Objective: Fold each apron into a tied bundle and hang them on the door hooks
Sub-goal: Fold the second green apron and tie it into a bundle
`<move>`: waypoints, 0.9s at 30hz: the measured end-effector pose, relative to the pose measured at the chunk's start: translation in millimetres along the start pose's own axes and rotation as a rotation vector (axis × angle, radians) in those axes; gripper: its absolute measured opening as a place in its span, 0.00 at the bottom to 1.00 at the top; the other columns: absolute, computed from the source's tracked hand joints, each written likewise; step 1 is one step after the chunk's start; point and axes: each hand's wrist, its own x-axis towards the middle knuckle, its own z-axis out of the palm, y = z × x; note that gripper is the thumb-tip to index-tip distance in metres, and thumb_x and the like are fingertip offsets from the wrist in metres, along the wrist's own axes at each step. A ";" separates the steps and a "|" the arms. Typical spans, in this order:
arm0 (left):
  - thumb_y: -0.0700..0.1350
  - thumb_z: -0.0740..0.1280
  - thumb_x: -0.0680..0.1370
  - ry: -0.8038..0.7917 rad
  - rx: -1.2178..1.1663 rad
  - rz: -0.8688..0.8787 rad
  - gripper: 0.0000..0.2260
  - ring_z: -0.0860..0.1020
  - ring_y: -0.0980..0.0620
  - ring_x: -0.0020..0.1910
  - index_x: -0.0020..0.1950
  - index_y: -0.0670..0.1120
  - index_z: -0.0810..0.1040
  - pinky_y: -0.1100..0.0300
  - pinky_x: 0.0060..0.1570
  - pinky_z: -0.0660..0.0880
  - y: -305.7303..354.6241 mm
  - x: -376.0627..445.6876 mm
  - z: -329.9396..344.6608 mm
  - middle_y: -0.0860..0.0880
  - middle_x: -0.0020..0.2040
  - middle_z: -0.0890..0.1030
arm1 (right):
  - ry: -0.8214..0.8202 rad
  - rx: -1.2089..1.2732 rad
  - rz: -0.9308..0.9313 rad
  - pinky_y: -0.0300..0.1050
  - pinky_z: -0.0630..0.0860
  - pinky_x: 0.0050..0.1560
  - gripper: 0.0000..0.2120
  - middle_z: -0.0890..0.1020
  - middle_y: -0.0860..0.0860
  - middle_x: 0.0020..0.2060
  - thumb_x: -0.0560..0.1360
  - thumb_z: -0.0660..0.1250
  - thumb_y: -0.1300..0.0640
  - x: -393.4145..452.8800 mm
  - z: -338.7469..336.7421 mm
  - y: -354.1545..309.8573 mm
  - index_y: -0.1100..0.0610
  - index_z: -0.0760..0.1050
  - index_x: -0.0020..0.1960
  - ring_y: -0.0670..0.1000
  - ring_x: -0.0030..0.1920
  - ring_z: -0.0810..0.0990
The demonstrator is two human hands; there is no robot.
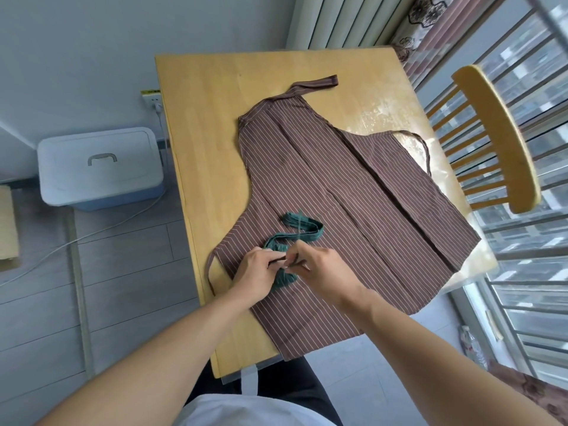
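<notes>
Wooden tabletop (215,124) held a flat brown striped apron (322,186). On it, left hand (256,269) and right hand (322,269) pinched thin strings of a small green bundle (284,276), probably knotting. Loose fingers could undo it.

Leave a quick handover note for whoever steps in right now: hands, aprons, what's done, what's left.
Left hand and right hand: both pinch the thin ties of the green apron bundle, mid-knot.
The bundle lies on the brown striped apron, which is spread flat on the wooden table; its green strap loops out loose.
Done: green apron folded small.
Left: finish its knot, fold and tie the brown one, hang both. No door hooks in view.
</notes>
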 end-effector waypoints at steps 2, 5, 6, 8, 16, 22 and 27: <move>0.42 0.60 0.84 -0.024 0.090 -0.022 0.11 0.73 0.50 0.50 0.51 0.50 0.81 0.60 0.48 0.66 -0.2 1.9 3.7 0.54 0.45 0.73 | -0.028 -0.008 -0.045 0.44 0.83 0.46 0.13 0.87 0.48 0.48 0.77 0.73 0.60 8.0 -0.9 -5.0 0.55 0.75 0.60 0.46 0.46 0.86; 0.46 0.61 0.84 -0.019 0.103 -0.064 0.09 0.75 0.47 0.51 0.53 0.47 0.81 0.57 0.52 0.71 -1.0 4.7 8.4 0.49 0.51 0.73 | -0.026 -0.101 -0.031 0.46 0.81 0.49 0.14 0.85 0.49 0.51 0.78 0.71 0.60 20.5 0.5 -2.6 0.54 0.79 0.63 0.48 0.46 0.84; 0.47 0.61 0.84 -0.019 0.088 -0.067 0.09 0.75 0.47 0.51 0.54 0.47 0.81 0.56 0.53 0.72 -2.0 6.1 9.1 0.49 0.51 0.73 | -0.025 -0.138 -0.014 0.47 0.81 0.50 0.14 0.84 0.49 0.53 0.78 0.72 0.59 23.4 1.7 -0.6 0.54 0.80 0.63 0.49 0.47 0.83; 0.47 0.63 0.83 -0.022 0.068 -0.056 0.08 0.75 0.47 0.51 0.54 0.47 0.81 0.53 0.55 0.74 -2.0 6.2 8.7 0.48 0.51 0.74 | -0.032 -0.191 0.029 0.49 0.81 0.52 0.13 0.83 0.49 0.54 0.78 0.72 0.58 25.6 3.6 2.8 0.54 0.81 0.62 0.50 0.49 0.84; 0.52 0.62 0.84 -0.044 0.029 -0.040 0.09 0.76 0.48 0.51 0.46 0.55 0.78 0.54 0.52 0.72 -2.1 6.9 7.9 0.49 0.48 0.76 | 0.061 -0.244 0.088 0.45 0.80 0.46 0.08 0.85 0.51 0.49 0.80 0.66 0.64 19.2 11.0 4.5 0.56 0.83 0.54 0.52 0.48 0.84; 0.53 0.65 0.82 0.080 -0.132 -0.026 0.03 0.76 0.58 0.50 0.49 0.57 0.77 0.56 0.54 0.73 -13.4 1.8 17.3 0.56 0.47 0.81 | 0.214 -0.116 0.266 0.42 0.82 0.48 0.07 0.87 0.48 0.47 0.80 0.69 0.61 9.6 10.3 13.3 0.57 0.84 0.55 0.46 0.45 0.85; 0.55 0.62 0.82 0.120 -0.128 -0.070 0.10 0.75 0.55 0.50 0.50 0.54 0.81 0.56 0.52 0.73 -6.0 3.5 16.6 0.56 0.46 0.82 | 0.304 -0.094 0.104 0.39 0.82 0.45 0.07 0.87 0.47 0.45 0.76 0.73 0.63 2.5 5.8 12.0 0.55 0.85 0.53 0.43 0.43 0.84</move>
